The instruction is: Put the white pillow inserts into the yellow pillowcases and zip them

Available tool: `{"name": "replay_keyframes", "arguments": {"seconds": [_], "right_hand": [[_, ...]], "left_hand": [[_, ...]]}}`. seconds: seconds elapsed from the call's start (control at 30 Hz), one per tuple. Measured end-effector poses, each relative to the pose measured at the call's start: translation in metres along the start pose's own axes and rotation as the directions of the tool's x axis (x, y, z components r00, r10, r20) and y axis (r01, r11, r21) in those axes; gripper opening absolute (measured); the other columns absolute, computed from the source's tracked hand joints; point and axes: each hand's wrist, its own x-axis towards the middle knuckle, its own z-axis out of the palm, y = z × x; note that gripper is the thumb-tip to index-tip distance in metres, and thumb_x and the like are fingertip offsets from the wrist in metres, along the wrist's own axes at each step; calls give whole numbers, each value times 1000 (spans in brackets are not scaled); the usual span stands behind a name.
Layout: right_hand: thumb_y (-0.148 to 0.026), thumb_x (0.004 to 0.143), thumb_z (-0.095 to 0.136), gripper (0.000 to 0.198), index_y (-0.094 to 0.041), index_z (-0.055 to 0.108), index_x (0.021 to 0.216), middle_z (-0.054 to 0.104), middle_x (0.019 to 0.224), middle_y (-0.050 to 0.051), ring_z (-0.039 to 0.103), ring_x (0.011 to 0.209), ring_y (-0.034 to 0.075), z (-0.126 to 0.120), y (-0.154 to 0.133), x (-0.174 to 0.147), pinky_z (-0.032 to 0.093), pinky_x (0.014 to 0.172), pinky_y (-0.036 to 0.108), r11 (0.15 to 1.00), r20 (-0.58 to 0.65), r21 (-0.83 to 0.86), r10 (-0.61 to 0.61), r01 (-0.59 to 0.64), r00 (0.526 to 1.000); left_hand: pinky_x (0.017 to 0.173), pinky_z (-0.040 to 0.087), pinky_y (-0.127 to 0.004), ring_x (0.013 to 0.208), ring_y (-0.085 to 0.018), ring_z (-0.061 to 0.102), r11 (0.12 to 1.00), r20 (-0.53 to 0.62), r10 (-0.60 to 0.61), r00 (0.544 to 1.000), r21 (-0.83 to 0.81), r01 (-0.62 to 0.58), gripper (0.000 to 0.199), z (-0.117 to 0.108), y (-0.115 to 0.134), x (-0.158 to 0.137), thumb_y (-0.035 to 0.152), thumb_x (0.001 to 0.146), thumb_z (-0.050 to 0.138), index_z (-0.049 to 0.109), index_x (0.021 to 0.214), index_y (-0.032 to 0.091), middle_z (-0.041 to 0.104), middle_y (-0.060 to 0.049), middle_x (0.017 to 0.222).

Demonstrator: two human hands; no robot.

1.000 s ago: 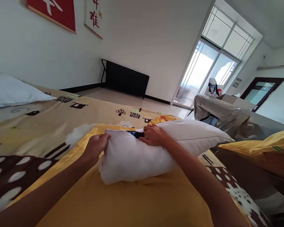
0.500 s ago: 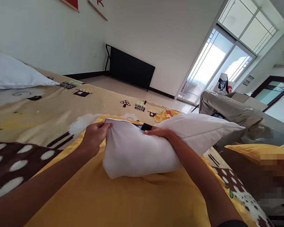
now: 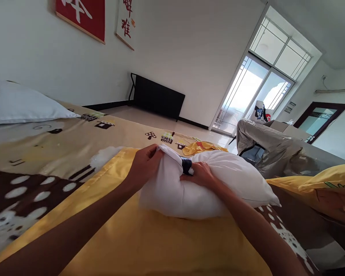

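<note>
A white pillow (image 3: 169, 197) lies bent on a smooth yellow cloth (image 3: 161, 245) in front of me. My left hand (image 3: 143, 165) is closed on the pillow's upper left corner and holds it raised. My right hand (image 3: 202, 175) grips the pillow near its middle, thumb and fingers pressing into the fabric. Beside the right fingertips, a small dark piece (image 3: 186, 165) shows in the fold; its kind is unclear. The pillow's right end slopes down past my right forearm.
Under the yellow cloth spreads a patterned blanket (image 3: 132, 130). Another white pillow (image 3: 25, 103) lies at far left. A crumpled yellow cloth (image 3: 204, 147) rests on the far edge. At right are a yellow pillow (image 3: 310, 180) and plastic-wrapped furniture (image 3: 264, 140). A black folded panel (image 3: 158, 96) leans against the wall.
My left hand has moved right with the pillow corner, closer to my right hand. The pillow is now more bunched between them. The camera view has tilted up.
</note>
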Motion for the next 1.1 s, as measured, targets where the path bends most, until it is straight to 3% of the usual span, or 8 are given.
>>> {"name": "replay_keyframes", "arguments": {"seconds": [0.1, 0.27, 0.33, 0.47, 0.6, 0.67, 0.8, 1.1], "right_hand": [[-65, 77, 54, 49, -19, 69, 75, 69, 69, 5, 59, 63, 17, -33, 11, -23, 27, 56, 25, 986, -143, -169, -24, -1, 989], [-64, 80, 49, 56, -17, 60, 51, 59, 49, 4, 51, 50, 14, -96, 44, -49, 22, 52, 26, 929, -468, -361, -104, -83, 878], [-64, 80, 47, 59, -17, 55, 45, 54, 45, 4, 48, 46, 13, -118, 54, -55, 20, 51, 26, 899, -559, -423, -163, -111, 813], [-64, 82, 45, 60, -17, 50, 44, 51, 44, 3, 45, 45, 11, -150, 57, -54, 21, 52, 26, 818, -612, -544, -236, -185, 755], [-51, 89, 39, 53, -16, 56, 53, 56, 51, 5, 51, 55, 14, -161, 45, -43, 25, 56, 27, 714, -477, -678, -245, -175, 844], [-34, 91, 38, 43, -14, 61, 61, 60, 59, 9, 54, 61, 17, -158, 37, -37, 28, 58, 29, 684, -359, -719, -213, -123, 909], [-12, 86, 37, 29, -12, 66, 81, 67, 75, 13, 58, 72, 22, -123, 23, -24, 30, 61, 31, 703, -163, -710, -100, -46, 981], [-14, 87, 42, 24, -15, 65, 93, 69, 88, 11, 62, 79, 22, 25, 22, -12, 37, 67, 32, 868, 84, -493, -21, 60, 996]], "left_hand": [[63, 39, -25, 73, -16, 54, 990, 125, 138, 983, -53, -132, 25, -3, 18, -2, 42, 78, 51, 59, 82, 18, 60, 0, 77], [78, 45, -31, 84, -19, 59, 992, -132, 124, 983, -1, -125, 22, -8, 14, -14, 37, 78, 48, 55, 89, 20, 62, -2, 87], [71, 47, -31, 72, -19, 58, 990, 95, 19, 995, 135, -32, 19, -4, -6, -24, 36, 77, 46, 55, 76, 20, 59, -1, 70], [89, 44, -36, 101, -25, 60, 870, 631, -47, 774, 406, -279, 34, 15, -55, -48, 37, 82, 42, 61, 100, 17, 67, -10, 107], [110, 22, -46, 136, -27, 32, 745, 831, -111, 545, 433, -508, 55, 40, -86, -64, 42, 89, 37, 39, 137, 15, 37, -16, 146], [109, 21, -49, 135, -28, 34, 741, 863, -142, 486, 417, -526, 56, 49, -92, -69, 43, 89, 39, 38, 138, 15, 38, -17, 145], [96, 35, -47, 107, -28, 57, 705, 872, -43, 488, 373, -604, 37, 56, -94, -75, 33, 82, 50, 56, 114, 15, 63, -15, 112], [76, 42, -32, 89, -23, 61, 759, 888, -99, 449, 360, -543, 20, 12, -57, -63, 20, 77, 47, 65, 85, 20, 68, -6, 93]]}}
